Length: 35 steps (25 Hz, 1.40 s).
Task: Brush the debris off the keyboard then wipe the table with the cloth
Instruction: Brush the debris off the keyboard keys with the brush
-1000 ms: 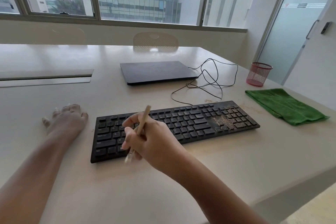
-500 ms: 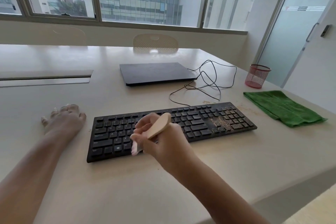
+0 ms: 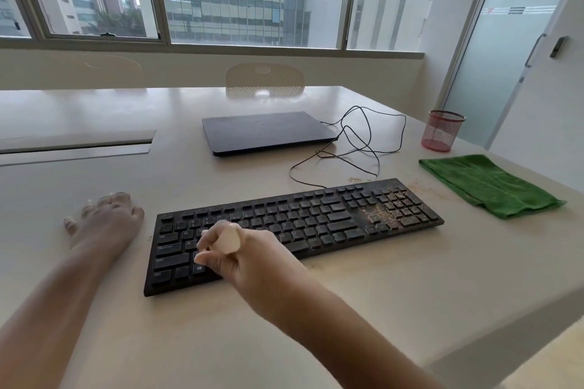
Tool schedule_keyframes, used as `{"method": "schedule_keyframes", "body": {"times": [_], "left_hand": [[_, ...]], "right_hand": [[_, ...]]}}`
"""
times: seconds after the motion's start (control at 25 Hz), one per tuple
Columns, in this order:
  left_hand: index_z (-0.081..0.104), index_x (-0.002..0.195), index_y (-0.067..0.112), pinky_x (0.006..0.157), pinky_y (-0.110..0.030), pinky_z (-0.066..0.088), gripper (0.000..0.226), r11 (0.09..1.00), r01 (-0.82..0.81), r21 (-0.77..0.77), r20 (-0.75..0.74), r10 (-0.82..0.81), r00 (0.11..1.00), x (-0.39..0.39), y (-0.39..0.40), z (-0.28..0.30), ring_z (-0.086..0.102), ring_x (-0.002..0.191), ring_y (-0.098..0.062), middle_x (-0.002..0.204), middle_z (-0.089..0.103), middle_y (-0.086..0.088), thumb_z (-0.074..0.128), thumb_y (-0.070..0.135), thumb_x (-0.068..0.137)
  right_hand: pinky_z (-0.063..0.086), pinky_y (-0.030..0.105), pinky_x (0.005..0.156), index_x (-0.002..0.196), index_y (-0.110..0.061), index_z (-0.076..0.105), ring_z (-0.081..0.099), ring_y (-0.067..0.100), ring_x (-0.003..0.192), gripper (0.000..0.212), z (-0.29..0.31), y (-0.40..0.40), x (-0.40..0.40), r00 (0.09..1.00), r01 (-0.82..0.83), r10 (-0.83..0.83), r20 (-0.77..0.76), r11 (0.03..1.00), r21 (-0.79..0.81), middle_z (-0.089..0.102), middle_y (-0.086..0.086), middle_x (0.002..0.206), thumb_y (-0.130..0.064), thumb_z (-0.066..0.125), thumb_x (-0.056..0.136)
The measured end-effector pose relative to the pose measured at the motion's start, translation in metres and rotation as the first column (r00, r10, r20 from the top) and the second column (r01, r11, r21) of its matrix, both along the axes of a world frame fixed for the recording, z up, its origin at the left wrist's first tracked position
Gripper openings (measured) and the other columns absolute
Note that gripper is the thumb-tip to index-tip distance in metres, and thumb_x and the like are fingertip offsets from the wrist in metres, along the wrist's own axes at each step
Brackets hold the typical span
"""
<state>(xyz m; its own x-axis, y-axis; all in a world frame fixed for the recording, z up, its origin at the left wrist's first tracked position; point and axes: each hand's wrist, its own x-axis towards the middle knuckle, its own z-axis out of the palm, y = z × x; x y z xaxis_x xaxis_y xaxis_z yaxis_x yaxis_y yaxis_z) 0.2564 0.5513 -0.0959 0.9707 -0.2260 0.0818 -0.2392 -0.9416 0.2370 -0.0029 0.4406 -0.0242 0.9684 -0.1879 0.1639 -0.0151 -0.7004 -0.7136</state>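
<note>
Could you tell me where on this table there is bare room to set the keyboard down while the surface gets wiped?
Free patches: the table between the keyboard and its near edge, and the stretch left of the laptop. Crowded: the right end, where the cable, red mesh cup, green cloth and scattered debris sit close together.

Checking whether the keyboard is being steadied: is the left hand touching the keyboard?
Apart. The head view shows bare table between the left hand, resting flat on the table, and the keyboard's left edge.
</note>
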Motion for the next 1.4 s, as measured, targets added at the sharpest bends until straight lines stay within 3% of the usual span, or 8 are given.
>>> {"method": "schedule_keyframes", "body": {"times": [0.2,0.4,0.52,0.72,1.0,1.2,1.28,1.4], "left_hand": [[0.042,0.132,0.013,0.109,-0.056,0.019,0.042,1.0,-0.003,0.028,-0.005,0.003,1.0,0.001,-0.001,-0.002,0.027,0.136,-0.034,0.147,0.033,-0.013,0.032,0.033,0.096],[0.042,0.131,0.013,0.108,-0.056,0.02,0.042,1.0,0.002,0.027,0.005,-0.003,1.0,0.003,0.0,-0.003,0.028,0.136,-0.034,0.146,0.035,-0.013,0.032,0.033,0.096],[0.041,0.133,0.014,0.109,-0.057,0.018,0.042,1.0,0.009,0.001,0.008,-0.009,1.0,0.002,0.001,-0.003,0.027,0.137,-0.034,0.148,0.033,-0.012,0.033,0.033,0.096],[0.041,0.133,0.012,0.11,-0.055,0.022,0.045,0.999,0.037,0.006,0.009,-0.037,0.999,0.017,0.003,-0.01,0.029,0.136,-0.036,0.146,0.036,-0.015,0.033,0.034,0.095],[0.041,0.132,0.011,0.11,-0.054,0.025,0.047,0.999,0.043,0.029,-0.005,-0.043,0.999,0.026,0.005,-0.014,0.032,0.134,-0.038,0.143,0.039,-0.018,0.033,0.036,0.094],[0.042,0.13,0.011,0.11,-0.054,0.024,0.046,1.0,0.026,-0.01,-0.007,-0.026,1.0,0.021,0.003,-0.011,0.032,0.134,-0.037,0.143,0.039,-0.018,0.032,0.037,0.094],[0.043,0.126,0.012,0.109,-0.055,0.025,0.047,0.999,0.033,-0.018,0.0,-0.033,0.999,0.025,0.005,-0.013,0.034,0.132,-0.037,0.14,0.042,-0.019,0.03,0.04,0.091],[0.044,0.126,0.011,0.109,-0.057,0.025,0.049,0.999,0.041,-0.013,0.013,-0.041,0.999,0.021,0.005,-0.01,0.035,0.132,-0.037,0.14,0.043,-0.019,0.029,0.041,0.09]], "right_hand": [[0.051,0.028,0.069,0.109,-0.023,0.063,0.062,0.014,0.076,0.024,0.018,-0.078,-0.014,0.876,0.369,-0.467,-0.125,0.813,-0.45,0.068,0.0,0.092,-0.036,0.047,0.096],[0.058,0.026,0.058,0.088,-0.014,0.065,0.066,0.007,0.06,0.006,0.008,-0.09,-0.02,0.963,0.27,-0.263,-0.06,0.936,0.225,0.068,0.0,0.07,-0.018,0.061,0.09],[0.058,0.022,0.063,0.081,-0.017,0.065,0.067,0.001,0.057,0.011,0.016,-0.112,-0.025,0.884,0.467,-0.464,-0.061,0.883,0.047,0.069,-0.003,0.063,-0.023,0.062,0.089],[0.057,0.031,0.069,0.089,-0.008,0.063,0.069,0.013,0.068,0.04,0.012,-0.087,-0.023,0.941,0.326,-0.336,-0.034,0.931,-0.167,0.071,0.005,0.078,-0.047,0.052,0.09],[0.059,0.029,0.065,0.086,-0.015,0.061,0.069,0.009,0.064,0.032,0.017,-0.091,-0.033,0.958,0.279,-0.282,-0.041,0.957,-0.078,0.071,0.001,0.076,-0.044,0.051,0.091],[0.058,0.025,0.056,0.096,-0.012,0.069,0.068,0.011,0.054,0.027,0.013,-0.095,-0.029,0.878,0.401,-0.446,0.177,0.884,0.239,0.069,0.004,0.063,-0.034,0.054,0.091],[0.057,0.021,0.057,0.11,-0.013,0.066,0.067,0.005,0.058,0.026,0.002,-0.086,-0.023,0.894,0.378,-0.406,0.19,0.91,0.168,0.07,0.001,0.074,-0.028,0.054,0.093],[0.055,0.019,0.053,0.097,-0.013,0.065,0.058,-0.001,0.044,0.021,0.001,-0.084,-0.029,0.914,0.402,-0.398,0.083,0.915,-0.04,0.061,-0.007,0.058,-0.028,0.052,0.095]]}}
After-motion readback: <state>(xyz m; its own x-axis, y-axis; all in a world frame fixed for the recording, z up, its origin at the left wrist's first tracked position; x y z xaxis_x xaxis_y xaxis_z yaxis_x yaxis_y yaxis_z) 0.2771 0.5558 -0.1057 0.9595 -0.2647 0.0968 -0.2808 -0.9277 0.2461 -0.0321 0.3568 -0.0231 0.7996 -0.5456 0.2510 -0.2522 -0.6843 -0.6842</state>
